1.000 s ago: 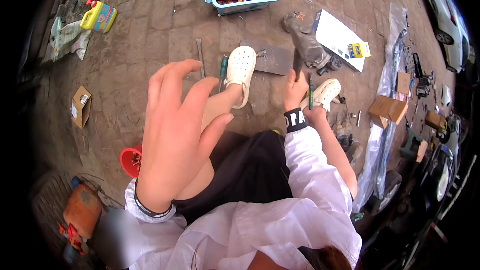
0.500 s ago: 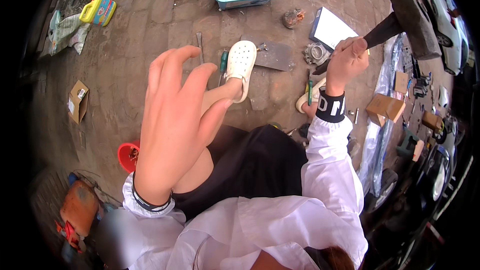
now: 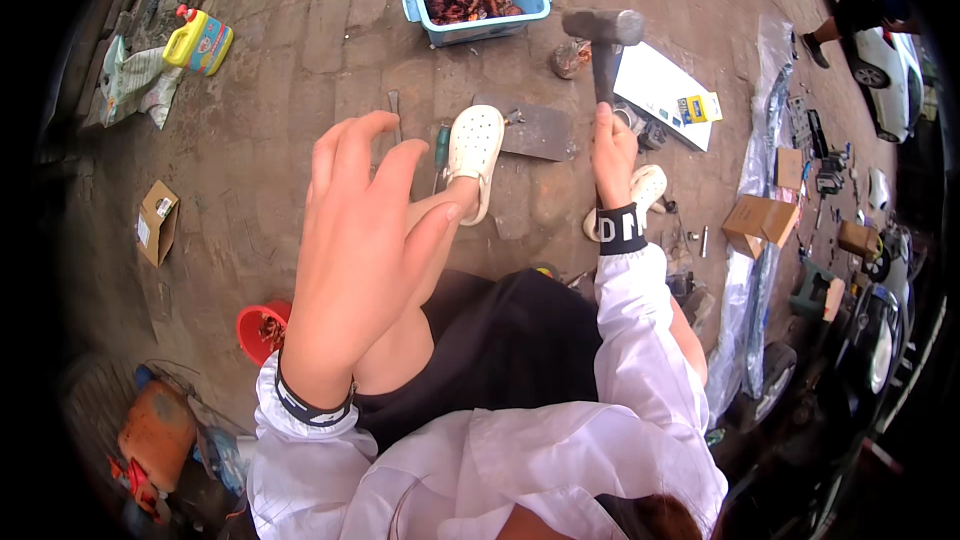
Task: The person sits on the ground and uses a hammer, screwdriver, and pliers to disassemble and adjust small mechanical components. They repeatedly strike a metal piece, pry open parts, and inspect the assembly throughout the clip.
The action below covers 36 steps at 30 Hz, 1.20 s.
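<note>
My right hand point(image 3: 613, 155) is closed round the handle of a hammer point(image 3: 602, 27), whose heavy dark head points away from me. Just beyond that hand, partly covered by it, lies a round metal part point(image 3: 640, 123). My left hand point(image 3: 365, 230) hovers over my left leg with bent, spread fingers and nothing in them. Past its fingertips a green-handled screwdriver point(image 3: 441, 146) lies beside my left white clog point(image 3: 474, 145), and a chisel-like metal bar point(image 3: 395, 112) lies to the left. A flat metal plate point(image 3: 540, 130) rests on the bricks by that clog.
A blue tub point(image 3: 490, 37) with reddish-brown scrap stands ahead. Near it are a wire-wrapped lump point(image 3: 570, 58) and a white box point(image 3: 655, 90) bearing a yellow packet point(image 3: 697, 108). At left are a yellow jug point(image 3: 198, 42) and red bucket point(image 3: 262, 330). A person's legs point(image 3: 825, 30) show far right.
The hammer has come down and left from its raised position at the upper right, still in my right hand. My left hand stays nearly in place. A person's legs have come into view.
</note>
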Each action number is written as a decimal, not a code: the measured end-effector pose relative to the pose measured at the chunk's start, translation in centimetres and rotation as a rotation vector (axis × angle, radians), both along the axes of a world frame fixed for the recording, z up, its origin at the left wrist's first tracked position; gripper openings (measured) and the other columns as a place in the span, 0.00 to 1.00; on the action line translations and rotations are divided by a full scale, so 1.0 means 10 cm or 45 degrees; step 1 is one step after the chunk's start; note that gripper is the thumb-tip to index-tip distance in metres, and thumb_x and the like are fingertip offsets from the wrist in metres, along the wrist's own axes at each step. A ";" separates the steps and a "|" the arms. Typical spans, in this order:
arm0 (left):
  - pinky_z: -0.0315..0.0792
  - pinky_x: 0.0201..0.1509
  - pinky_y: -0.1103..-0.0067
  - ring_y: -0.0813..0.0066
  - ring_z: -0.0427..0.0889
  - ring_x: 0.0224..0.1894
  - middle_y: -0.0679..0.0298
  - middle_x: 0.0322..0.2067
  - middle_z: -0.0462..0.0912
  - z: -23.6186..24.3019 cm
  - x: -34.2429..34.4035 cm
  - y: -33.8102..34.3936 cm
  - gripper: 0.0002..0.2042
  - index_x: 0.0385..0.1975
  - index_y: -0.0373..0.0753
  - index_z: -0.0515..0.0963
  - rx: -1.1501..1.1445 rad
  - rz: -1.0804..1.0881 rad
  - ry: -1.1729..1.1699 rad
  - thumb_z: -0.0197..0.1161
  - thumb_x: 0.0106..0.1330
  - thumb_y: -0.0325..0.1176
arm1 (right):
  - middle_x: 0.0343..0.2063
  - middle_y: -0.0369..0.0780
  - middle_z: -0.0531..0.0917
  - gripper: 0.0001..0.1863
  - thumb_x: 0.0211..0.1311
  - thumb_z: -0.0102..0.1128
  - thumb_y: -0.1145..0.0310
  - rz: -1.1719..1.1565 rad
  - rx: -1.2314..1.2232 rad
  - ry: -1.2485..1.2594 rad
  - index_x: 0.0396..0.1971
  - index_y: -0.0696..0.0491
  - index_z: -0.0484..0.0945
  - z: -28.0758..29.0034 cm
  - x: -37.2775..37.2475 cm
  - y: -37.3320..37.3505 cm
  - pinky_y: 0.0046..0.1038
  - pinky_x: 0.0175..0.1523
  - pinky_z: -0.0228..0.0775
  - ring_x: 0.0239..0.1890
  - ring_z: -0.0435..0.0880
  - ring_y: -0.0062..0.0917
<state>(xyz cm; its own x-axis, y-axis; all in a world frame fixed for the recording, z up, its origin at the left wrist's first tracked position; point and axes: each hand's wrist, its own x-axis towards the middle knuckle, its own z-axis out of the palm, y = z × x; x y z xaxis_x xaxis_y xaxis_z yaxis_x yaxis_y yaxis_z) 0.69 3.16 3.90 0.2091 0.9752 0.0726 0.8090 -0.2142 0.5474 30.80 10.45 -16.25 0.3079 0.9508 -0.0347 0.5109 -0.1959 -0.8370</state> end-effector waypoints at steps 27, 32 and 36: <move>0.65 0.58 0.64 0.49 0.65 0.57 0.49 0.53 0.69 0.00 0.02 -0.02 0.20 0.45 0.30 0.74 0.039 0.066 0.123 0.67 0.52 0.28 | 0.11 0.37 0.65 0.33 0.67 0.47 0.42 -0.305 0.768 -0.079 0.19 0.60 0.67 -0.05 -0.17 0.02 0.28 0.22 0.57 0.16 0.63 0.22; 0.64 0.58 0.65 0.49 0.65 0.57 0.50 0.53 0.69 -0.06 0.10 0.02 0.19 0.46 0.32 0.73 0.104 0.106 0.139 0.67 0.54 0.28 | 0.30 0.60 0.80 0.34 0.64 0.48 0.43 -0.154 -0.419 -0.293 0.32 0.66 0.80 -1.61 -0.33 -0.65 0.42 0.44 0.71 0.38 0.81 0.51; 0.66 0.57 0.64 0.48 0.65 0.57 0.47 0.52 0.70 -0.15 0.03 0.02 0.19 0.44 0.29 0.75 0.072 0.013 0.153 0.67 0.54 0.32 | 0.16 0.50 0.76 0.35 0.63 0.50 0.42 -0.403 -0.351 0.046 0.15 0.63 0.74 -1.39 -0.15 -0.68 0.40 0.33 0.66 0.21 0.76 0.40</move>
<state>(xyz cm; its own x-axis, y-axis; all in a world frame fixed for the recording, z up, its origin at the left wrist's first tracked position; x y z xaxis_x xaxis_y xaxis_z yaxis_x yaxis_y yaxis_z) 0.98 3.39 2.38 0.2094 0.9724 0.1028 0.8705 -0.2332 0.4335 29.30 3.69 -30.12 0.5771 0.7632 -0.2908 0.3606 -0.5576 -0.7477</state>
